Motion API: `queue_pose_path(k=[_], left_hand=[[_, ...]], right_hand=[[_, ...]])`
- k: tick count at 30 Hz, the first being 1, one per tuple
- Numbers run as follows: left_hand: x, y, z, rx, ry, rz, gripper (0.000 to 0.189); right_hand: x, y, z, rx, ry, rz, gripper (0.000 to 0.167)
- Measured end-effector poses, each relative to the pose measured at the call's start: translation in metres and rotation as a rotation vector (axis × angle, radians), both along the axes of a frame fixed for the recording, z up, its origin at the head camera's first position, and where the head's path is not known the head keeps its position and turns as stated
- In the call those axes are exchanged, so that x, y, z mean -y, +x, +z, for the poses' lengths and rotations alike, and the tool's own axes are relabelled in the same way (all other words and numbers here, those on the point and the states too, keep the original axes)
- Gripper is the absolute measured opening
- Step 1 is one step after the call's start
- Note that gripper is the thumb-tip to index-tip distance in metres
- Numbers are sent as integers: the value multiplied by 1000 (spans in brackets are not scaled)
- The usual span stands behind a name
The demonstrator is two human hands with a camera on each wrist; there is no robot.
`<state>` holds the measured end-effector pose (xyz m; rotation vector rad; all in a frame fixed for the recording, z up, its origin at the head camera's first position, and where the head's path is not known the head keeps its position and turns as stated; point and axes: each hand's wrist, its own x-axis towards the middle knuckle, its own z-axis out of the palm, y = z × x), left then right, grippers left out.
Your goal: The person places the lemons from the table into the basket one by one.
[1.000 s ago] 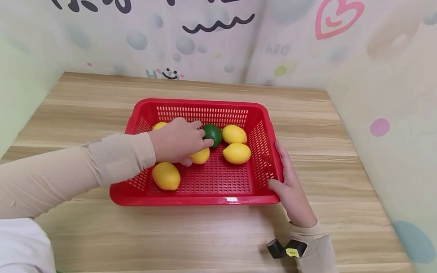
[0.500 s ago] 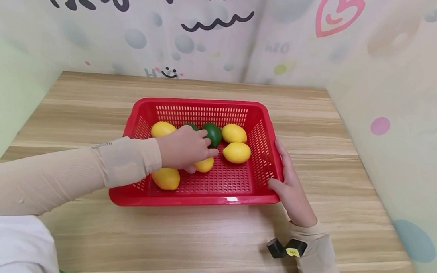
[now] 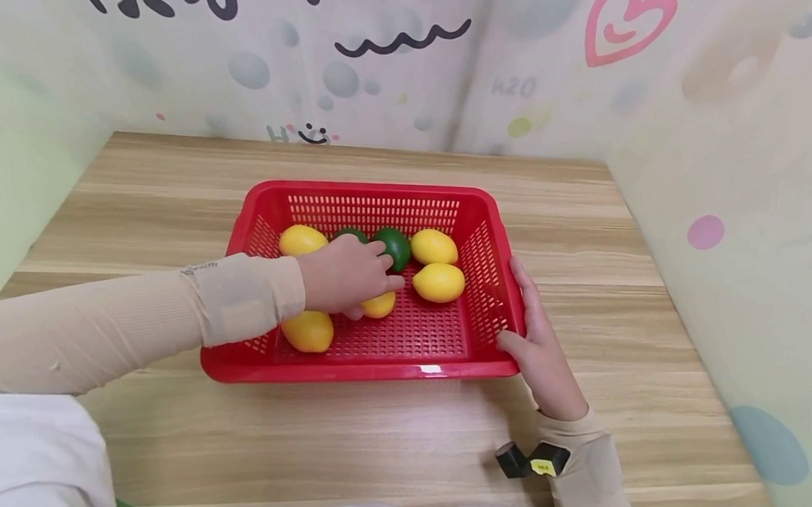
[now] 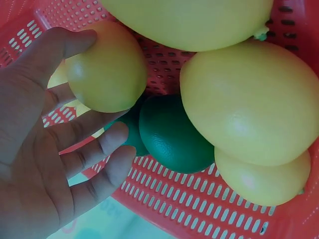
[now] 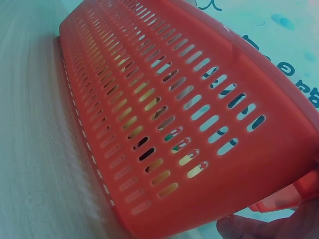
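A red plastic basket [image 3: 383,371] holds several yellow lemons and two dark green, smooth round fruits. My left hand [image 3: 346,274] reaches in from the left and holds a lemon [image 4: 107,69] between the thumb and the fingers. In the head view that lemon is mostly hidden under the hand. Just beyond the fingertips lies one green fruit [image 3: 392,250], with the second green fruit [image 3: 350,234] partly covered beside it. My right hand [image 3: 540,346] grips the basket's right side, thumb over the rim; the right wrist view shows the slotted basket wall [image 5: 164,124] close up.
Two lemons lie at the basket's right end, the nearer lemon [image 3: 439,283] below the other. At the left are a back lemon [image 3: 302,240] and a front lemon [image 3: 308,332]. The basket stands on a wooden table [image 3: 386,448], with a patterned wall [image 3: 400,82] behind.
My left hand has shifted right and slightly nearer with the lemon, uncovering the back-left lemon and part of the second green fruit. The right hand stays on the basket.
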<state>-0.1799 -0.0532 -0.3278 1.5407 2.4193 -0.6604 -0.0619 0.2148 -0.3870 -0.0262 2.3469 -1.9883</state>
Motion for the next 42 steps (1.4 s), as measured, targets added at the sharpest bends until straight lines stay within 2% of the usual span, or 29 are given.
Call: queue_pose_path(k=[20,29,36,42], left_hand=[[-10,-9,-1,-44,15,45,70],[-14,-12,-4,-96,40,1,65],[-18,-11,-3,-78,33,12,64],[-15,-8,-2,-66,64,34,57]], right_hand=[[0,1,2,16,0,-8,96],[0,2,2,-1,-8,0,96],[1,2,2,5,-3,0,96],[0,2,1,6,-1,-5,96]])
